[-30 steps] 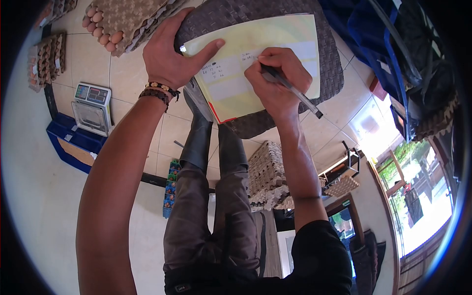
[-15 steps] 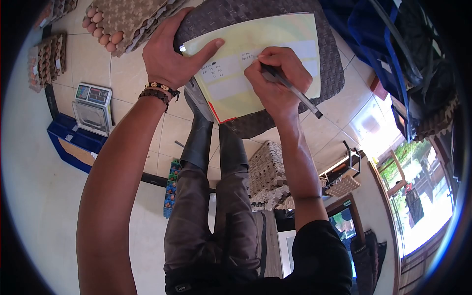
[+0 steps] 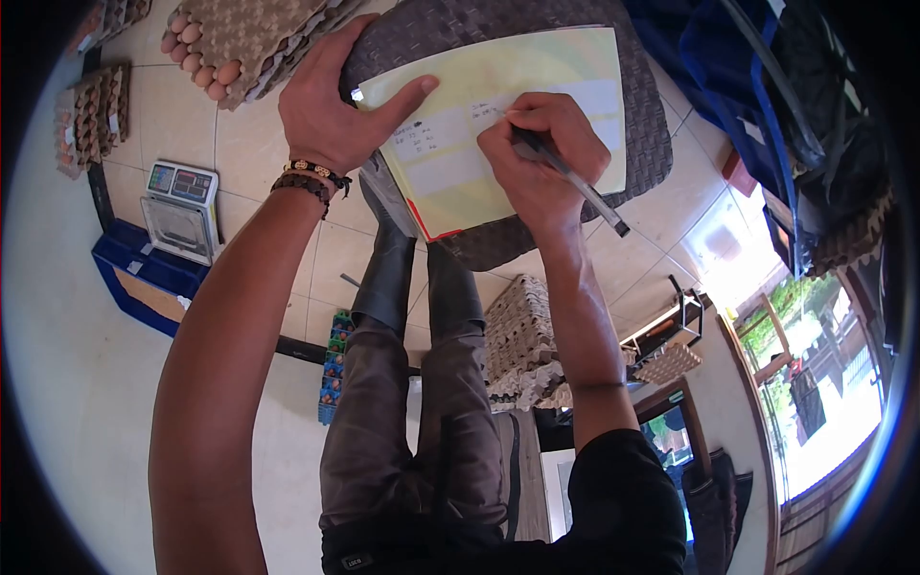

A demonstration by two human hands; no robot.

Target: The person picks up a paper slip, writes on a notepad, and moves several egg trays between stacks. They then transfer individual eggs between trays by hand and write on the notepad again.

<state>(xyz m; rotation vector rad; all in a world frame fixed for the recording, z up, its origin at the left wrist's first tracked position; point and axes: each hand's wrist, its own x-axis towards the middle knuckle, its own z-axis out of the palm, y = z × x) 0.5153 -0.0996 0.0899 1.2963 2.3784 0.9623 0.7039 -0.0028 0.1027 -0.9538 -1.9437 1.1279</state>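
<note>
A notebook (image 3: 460, 206) with pale yellow pages lies open on a dark woven surface (image 3: 537, 240). Handwriting in short lines shows on its left part, with a smaller bit near the middle. My left hand (image 3: 335, 105) rests spread on the page's left edge, thumb over the paper, fingers reaching onto the woven surface. In my right hand (image 3: 551, 158) is a pen (image 3: 585, 187) with a clear barrel and dark cap end, pinched between thumb and fingers. Its writing end meets the paper beside the middle writing; the tip itself is too small to make out.
Brown eggs (image 3: 201, 69) sit on stacked egg trays (image 3: 259, 38) at the upper left. A digital scale (image 3: 180, 187) stands by a blue crate (image 3: 144, 278). More egg trays (image 3: 522, 326) are piled beside my legs. Blue fabric (image 3: 709, 77) hangs at the right.
The pen and my right hand have shifted very slightly to the right. The left hand stays in place on the notebook.
</note>
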